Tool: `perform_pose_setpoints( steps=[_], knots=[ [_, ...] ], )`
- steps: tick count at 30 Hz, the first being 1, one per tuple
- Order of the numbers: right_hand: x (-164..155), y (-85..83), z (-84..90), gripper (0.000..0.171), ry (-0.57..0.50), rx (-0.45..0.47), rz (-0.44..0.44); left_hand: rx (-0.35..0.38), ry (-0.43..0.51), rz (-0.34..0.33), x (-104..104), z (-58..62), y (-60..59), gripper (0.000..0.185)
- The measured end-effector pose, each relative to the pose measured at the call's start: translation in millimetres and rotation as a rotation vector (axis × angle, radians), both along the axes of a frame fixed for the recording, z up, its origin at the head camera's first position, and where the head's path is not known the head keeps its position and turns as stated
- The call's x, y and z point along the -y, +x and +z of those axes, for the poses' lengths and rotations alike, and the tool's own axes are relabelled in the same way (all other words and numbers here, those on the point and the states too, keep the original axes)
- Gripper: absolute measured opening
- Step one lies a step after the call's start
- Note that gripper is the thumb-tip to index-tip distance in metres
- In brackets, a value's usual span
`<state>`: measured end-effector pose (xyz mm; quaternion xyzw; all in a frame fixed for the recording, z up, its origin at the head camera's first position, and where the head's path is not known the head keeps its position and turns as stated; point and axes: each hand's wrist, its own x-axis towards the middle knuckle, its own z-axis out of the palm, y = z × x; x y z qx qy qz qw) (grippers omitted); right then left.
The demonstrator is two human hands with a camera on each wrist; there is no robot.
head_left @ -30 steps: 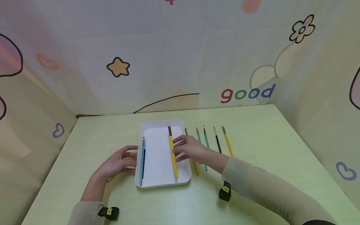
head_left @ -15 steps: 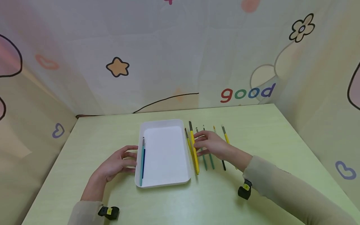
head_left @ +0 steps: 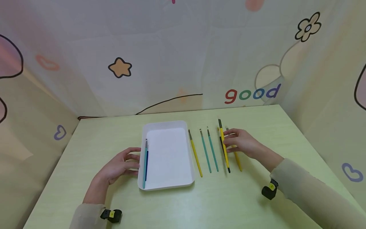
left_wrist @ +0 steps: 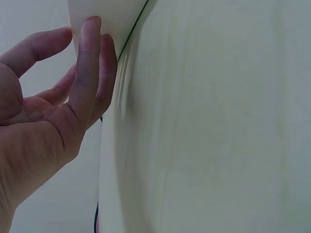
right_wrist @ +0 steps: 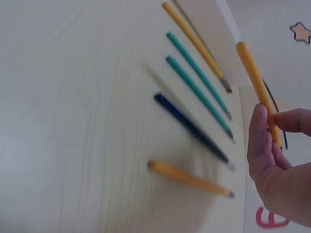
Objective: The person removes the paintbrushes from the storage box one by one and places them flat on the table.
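Observation:
My right hand [head_left: 241,143] pinches a yellow-handled paintbrush [head_left: 226,158] between thumb and fingers, bristles toward the back wall. In the right wrist view this held paintbrush [right_wrist: 252,68] is raised over the table. Below it lies a dark blue paintbrush [right_wrist: 192,127], partly covered in the head view. Another yellow paintbrush [head_left: 238,161] lies beneath the hand. My left hand [head_left: 121,165] touches the left side of a white tray [head_left: 168,159], fingers extended along its wall [left_wrist: 109,17]. Inside the tray, a teal paintbrush [head_left: 145,168] and a dark blue one lie along the left edge.
Right of the tray, a slim yellow paintbrush [head_left: 195,154] and two teal paintbrushes, one nearer [head_left: 205,152] and one farther right [head_left: 213,150], lie on the pale green table [head_left: 183,210]. A patterned cloth wall [head_left: 171,70] closes off the back and sides.
My right hand has carried the yellow paintbrush from over the tray rightward, past the teal paintbrushes, to above the dark blue one. The left hand has stayed at the tray.

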<state>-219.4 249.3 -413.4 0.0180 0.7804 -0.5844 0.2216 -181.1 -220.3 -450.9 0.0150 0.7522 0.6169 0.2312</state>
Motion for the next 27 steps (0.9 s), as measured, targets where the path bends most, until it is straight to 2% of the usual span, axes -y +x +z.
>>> perform_pose_setpoints(
  steps=[5, 14, 21, 27],
  knots=[
    [-29, -3.6, -7.7, 0.056, 0.029, 0.033, 0.007, 0.005, 0.002, 0.002, 0, -1.5, -0.5, 0.071],
    [-58, -8.3, -16.9, 0.058, 0.182, 0.037, -0.009, -0.007, 0.013, -0.004, -1, -1.8, 0.2, 0.069],
    [-66, -10.0, -24.6, 0.053, 0.365, -0.042, -0.018, -0.017, 0.025, -0.016, -2, 0.5, 1.6, 0.071],
    [-60, -7.8, -27.1, 0.044, 0.488, -0.126, -0.018, -0.013, 0.027, -0.008, -1, -0.2, 1.5, 0.071]
  ],
)
